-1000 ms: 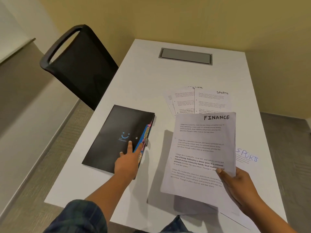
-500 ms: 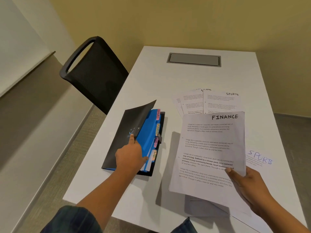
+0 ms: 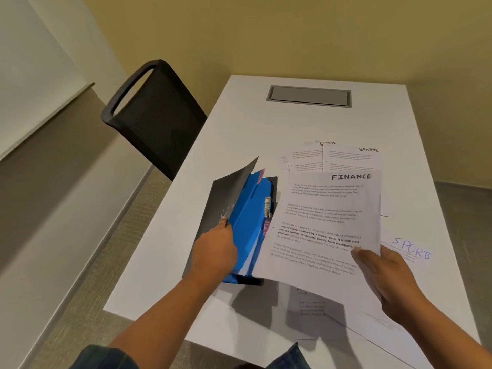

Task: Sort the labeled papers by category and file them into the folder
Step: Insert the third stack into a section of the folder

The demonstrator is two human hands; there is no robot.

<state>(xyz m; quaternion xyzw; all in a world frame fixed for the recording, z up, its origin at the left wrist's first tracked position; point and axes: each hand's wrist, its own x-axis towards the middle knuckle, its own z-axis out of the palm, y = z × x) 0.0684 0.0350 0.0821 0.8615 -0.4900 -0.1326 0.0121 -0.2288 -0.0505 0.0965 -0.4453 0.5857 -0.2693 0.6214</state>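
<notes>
FINANCE papers (image 3: 327, 225): thin stack of printed white sheets, headed in black marker, held in the air over the near right part of the white table (image 3: 292, 123), the left edge overlapping the open folder (image 3: 231, 187). Held by the right hand (image 3: 386, 278), thumb pressed on the top sheet near the lower right edge and fingers underneath, a plain pinch. Handling, as judged: light and limp, sagging away from a one-sided hold; the sheets will slide on one another and fan out, so they are best squared up, held along a long edge and fed in leading edge first. The folder has a black card cover, raised partway, with blue dividers (image 3: 247, 225) and coloured tabs (image 3: 267, 206) inside; it lies on the table just left of the papers. The left hand (image 3: 215, 251) pinches the cover at its free edge, thumb showing on it; the fingers are hidden, probably behind the cover. SPORTS sheets (image 3: 351, 158): fanned flat on the table beyond the stack. One sheet lettered in blue (image 3: 411, 249): flat, just beside the right hand. Black chair (image 3: 157, 118): at the table's left side. Grey hatch (image 3: 308, 95): set in the table's far end.
</notes>
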